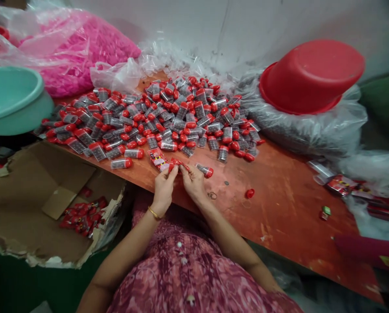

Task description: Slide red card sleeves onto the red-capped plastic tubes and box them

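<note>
At the table's front edge, my left hand and my right hand are close together. Both pinch a red printed strip of labels or wrappers, whose flat end lies to the left on the table. Between my fingertips it looks folded or bunched; the exact shape is too small to tell. Just beyond my right fingers lies a small clear container with a red cap, on its side. Behind my hands spreads a large heap of similar red-capped containers with dark grey contents.
Left below the table, a torn cardboard box holds red packed pieces. A teal basin and a bag of pink pieces stand back left. An upturned red tub rests on a plastic bag. A red cap lies right.
</note>
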A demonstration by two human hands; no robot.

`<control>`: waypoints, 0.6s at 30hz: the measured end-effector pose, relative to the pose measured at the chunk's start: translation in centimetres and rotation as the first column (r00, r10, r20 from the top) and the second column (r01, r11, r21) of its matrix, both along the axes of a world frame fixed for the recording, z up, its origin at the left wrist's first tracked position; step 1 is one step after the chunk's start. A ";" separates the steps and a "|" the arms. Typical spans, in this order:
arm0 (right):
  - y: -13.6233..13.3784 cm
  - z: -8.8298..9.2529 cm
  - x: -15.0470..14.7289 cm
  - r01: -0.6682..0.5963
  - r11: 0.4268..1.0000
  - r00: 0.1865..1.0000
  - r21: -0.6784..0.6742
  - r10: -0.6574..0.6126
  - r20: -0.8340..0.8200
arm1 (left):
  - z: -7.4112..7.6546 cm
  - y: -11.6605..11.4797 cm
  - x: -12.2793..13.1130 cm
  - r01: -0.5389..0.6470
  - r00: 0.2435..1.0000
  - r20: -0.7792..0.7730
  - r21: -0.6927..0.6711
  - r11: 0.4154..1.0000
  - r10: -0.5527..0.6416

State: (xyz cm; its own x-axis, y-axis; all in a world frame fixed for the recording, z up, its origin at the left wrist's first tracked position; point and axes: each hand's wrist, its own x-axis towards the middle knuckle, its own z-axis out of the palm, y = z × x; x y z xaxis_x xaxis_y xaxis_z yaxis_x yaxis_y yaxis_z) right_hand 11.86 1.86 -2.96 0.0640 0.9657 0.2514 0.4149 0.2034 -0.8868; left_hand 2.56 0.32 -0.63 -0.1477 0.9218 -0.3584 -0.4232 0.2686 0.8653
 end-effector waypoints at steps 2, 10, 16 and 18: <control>-0.4 -0.1 -0.4 -0.034 0.998 0.999 -0.044 0.032 -0.043 | 0.3 0.1 -0.1 -0.026 0.999 0.027 -0.041 0.999 0.027; 0.0 1.3 4.4 -0.052 0.998 0.929 -0.031 0.060 0.365 | 1.0 1.0 -1.4 -0.049 0.996 0.062 -0.139 0.989 0.058; 2.2 2.8 9.5 -0.117 0.950 0.615 -0.288 0.297 0.731 | 1.0 1.2 -2.3 0.057 0.989 0.147 -0.232 0.971 -0.023; 1.9 2.9 9.5 -0.071 0.932 0.617 -0.355 0.321 0.718 | 0.9 1.1 -2.3 0.092 0.984 0.171 -0.246 0.965 -0.050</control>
